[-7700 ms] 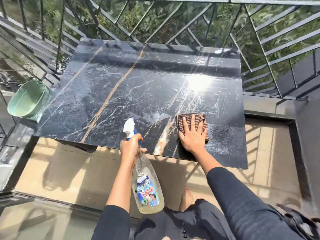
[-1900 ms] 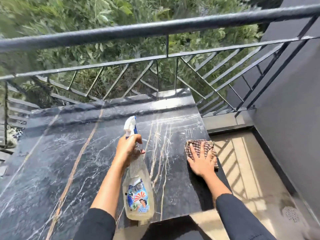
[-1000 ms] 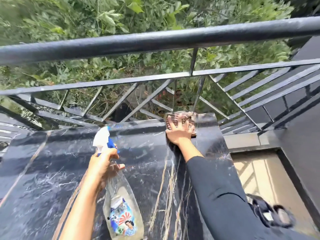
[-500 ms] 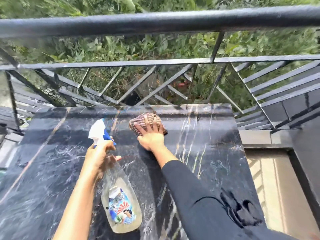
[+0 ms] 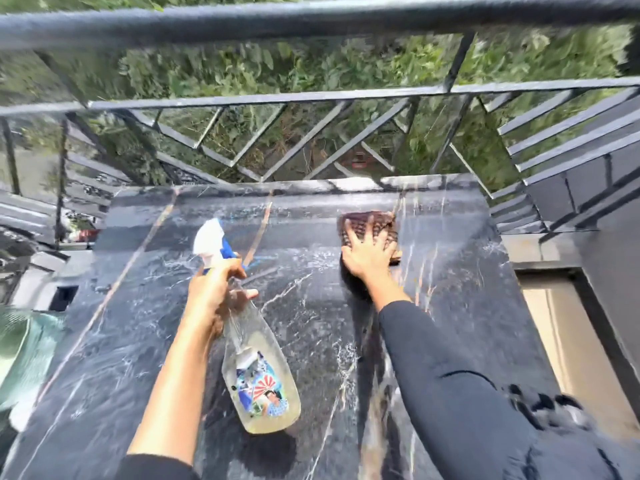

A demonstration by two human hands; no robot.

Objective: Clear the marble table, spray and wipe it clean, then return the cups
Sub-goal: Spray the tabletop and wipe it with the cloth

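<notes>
Soft cloth would likely bunch, so the right hand presses it flat, fingers spread, on the slick surface. Left hand grips the light bottle by its neck.

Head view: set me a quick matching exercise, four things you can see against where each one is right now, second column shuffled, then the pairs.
Things
1. spray bottle
2. checked cloth
3. green container
4. railing

Places
A. flat on the marble table near its far edge, under the right hand
B. beyond the table's far edge
C. gripped by the left hand, above the table
D. at the picture's left edge, beside the table

Pairs: 1-C, 2-A, 3-D, 4-B
</notes>
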